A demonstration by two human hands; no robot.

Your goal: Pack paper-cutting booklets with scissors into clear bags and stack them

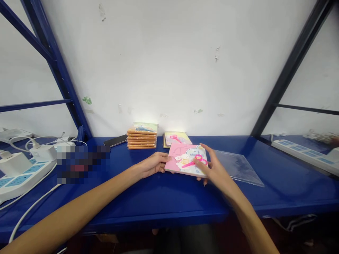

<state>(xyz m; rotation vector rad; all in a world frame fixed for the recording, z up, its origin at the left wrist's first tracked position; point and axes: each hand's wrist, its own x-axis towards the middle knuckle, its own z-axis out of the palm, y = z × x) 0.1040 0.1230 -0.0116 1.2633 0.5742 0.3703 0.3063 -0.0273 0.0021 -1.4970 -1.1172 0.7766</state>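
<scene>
Both hands hold a pink booklet [177, 151] above the blue table, its cover facing up and showing a white rabbit. My left hand [156, 164] pinches its left edge. Along the right side, my right hand [213, 165] grips it with the thumb on top and fingers underneath. Pink scissors [189, 163] lie across the cover, partly under my right thumb. To the right of my right hand, a clear plastic sleeve [243, 167] rests flat on the table.
Behind are a stack of orange-edged booklets [141, 138], blue scissors on top, and a shorter pile [181, 135] with pink scissors. A black flat object [116, 140] lies left of the stack. White power strips [29, 173] with cables occupy the left; another [304, 153] is far right.
</scene>
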